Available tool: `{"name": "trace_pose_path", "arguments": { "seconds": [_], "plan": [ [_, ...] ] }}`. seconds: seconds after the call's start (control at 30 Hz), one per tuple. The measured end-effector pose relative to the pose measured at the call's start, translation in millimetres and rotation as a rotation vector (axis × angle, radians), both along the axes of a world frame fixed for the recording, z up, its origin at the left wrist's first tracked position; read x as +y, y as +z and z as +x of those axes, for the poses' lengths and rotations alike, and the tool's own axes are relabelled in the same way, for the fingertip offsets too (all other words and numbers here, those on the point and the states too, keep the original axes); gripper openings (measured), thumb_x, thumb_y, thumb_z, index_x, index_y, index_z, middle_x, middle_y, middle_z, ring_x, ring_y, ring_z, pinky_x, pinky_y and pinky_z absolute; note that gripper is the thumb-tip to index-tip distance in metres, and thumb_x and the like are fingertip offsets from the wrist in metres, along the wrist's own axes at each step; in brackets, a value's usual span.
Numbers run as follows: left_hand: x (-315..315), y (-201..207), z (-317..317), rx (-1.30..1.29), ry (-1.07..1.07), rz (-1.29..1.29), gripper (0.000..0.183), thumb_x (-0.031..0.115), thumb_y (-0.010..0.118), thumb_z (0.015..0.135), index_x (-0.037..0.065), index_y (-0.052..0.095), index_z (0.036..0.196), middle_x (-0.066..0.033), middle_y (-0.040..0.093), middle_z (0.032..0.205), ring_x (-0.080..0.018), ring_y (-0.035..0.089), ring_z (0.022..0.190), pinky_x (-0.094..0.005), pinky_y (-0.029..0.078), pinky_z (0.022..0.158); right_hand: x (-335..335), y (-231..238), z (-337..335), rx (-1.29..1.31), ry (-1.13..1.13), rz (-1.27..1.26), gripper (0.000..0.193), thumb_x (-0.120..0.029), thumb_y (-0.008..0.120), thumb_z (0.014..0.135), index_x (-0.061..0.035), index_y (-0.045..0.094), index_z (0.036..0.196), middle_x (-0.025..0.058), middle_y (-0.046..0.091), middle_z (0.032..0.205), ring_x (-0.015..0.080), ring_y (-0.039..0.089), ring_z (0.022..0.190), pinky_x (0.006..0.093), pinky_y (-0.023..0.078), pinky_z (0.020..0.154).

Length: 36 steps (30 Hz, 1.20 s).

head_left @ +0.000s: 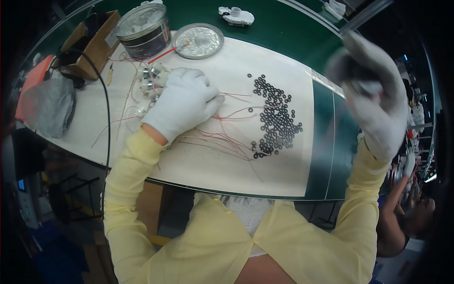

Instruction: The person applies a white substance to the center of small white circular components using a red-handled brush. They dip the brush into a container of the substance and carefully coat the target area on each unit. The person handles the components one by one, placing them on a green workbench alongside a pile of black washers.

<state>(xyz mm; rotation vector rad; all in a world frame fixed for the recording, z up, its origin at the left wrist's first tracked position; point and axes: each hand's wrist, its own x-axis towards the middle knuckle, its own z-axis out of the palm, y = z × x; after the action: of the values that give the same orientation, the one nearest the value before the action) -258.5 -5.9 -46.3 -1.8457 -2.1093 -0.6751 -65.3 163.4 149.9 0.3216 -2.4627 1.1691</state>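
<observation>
My left hand [182, 102], in a white glove, rests on the white work surface [213, 165] with its fingers curled. What lies under the fingers is hidden. Beside it sit several small silver cylindrical parts [152, 78] that look like motors. Thin red and white wires [227, 137] trail out to the right from under this hand. My right hand [376, 94], also gloved, is raised over the far right side and smeared by motion. Something pale and shiny shows at its palm, too blurred to name. Between the hands many small black rings [276, 118] lie in a loose heap.
A large round tub [144, 40] stands at the back left, beside a shallow round dish [201, 35] of shiny grey paste with a red stick [162, 55] across its rim. Farther left are a cardboard box [101, 47] and a plastic bag [49, 106]. A white part [236, 17] sits on the green belt.
</observation>
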Motion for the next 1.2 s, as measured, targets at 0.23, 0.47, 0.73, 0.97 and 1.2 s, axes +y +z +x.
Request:
{"name": "trace_pose_path", "arguments": {
  "seconds": [0.23,0.47,0.73,0.97,1.2],
  "plan": [
    [-24.4,8.6,23.6,-0.001,-0.046,0.006,0.011,0.021,0.071,0.081,0.012,0.069,0.086,-0.0041,0.065,0.091,-0.0253,0.061,0.103,-0.0435,0.046,0.089,55.1,-39.0,133.0,-0.445,0.025,-0.547,0.046,0.008,0.078,0.068,0.0012,0.066,0.112,0.0189,0.065,0.117,0.0219,0.067,0.085,0.0321,0.055,0.068],
    [-21.3,17.2,49.8,0.058,0.068,0.084,0.015,0.018,0.073,0.077,0.011,0.067,0.089,-0.0061,0.063,0.097,-0.0277,0.061,0.101,-0.0444,0.047,0.085,72.3,-105.2,172.4,-0.601,-0.251,0.219,0.04,0.015,0.056,0.071,-0.0044,0.065,0.105,0.018,0.065,0.12,0.0281,0.068,0.088,0.0365,0.054,0.083],
    [-28.8,6.2,77.0,0.145,0.308,0.073,0.019,0.014,0.076,0.075,0.01,0.068,0.092,-0.0063,0.061,0.091,-0.0291,0.061,0.097,-0.0448,0.049,0.082,80.7,-111.4,172.6,-0.41,-0.392,0.667,0.037,-0.01,0.072,0.074,-0.0049,0.066,0.11,0.0196,0.066,0.115,0.0334,0.067,0.088,0.0396,0.054,0.08],
    [-38.6,2.4,86.8,0.085,0.186,0.103,0.021,0.011,0.076,0.078,0.01,0.07,0.098,-0.0071,0.063,0.092,-0.0319,0.064,0.1,-0.0448,0.049,0.083,78.6,-135.4,182.0,-0.363,-0.728,0.933,0.023,-0.026,0.078,0.083,-0.0162,0.067,0.101,0.0003,0.061,0.077,0.0247,0.06,0.066,0.0378,0.044,0.063],
    [-43.8,7.5,86.3,0.117,0.281,0.147,0.031,0.007,0.073,0.073,0.012,0.07,0.103,-0.0104,0.067,0.104,-0.0344,0.064,0.103,-0.045,0.05,0.086,78.3,-111.4,173.9,-0.354,-0.289,0.922,0.029,-0.008,0.075,0.073,-0.0161,0.069,0.1,0.0036,0.065,0.095,0.0258,0.064,0.085,0.0394,0.045,0.077]
  ]
}}
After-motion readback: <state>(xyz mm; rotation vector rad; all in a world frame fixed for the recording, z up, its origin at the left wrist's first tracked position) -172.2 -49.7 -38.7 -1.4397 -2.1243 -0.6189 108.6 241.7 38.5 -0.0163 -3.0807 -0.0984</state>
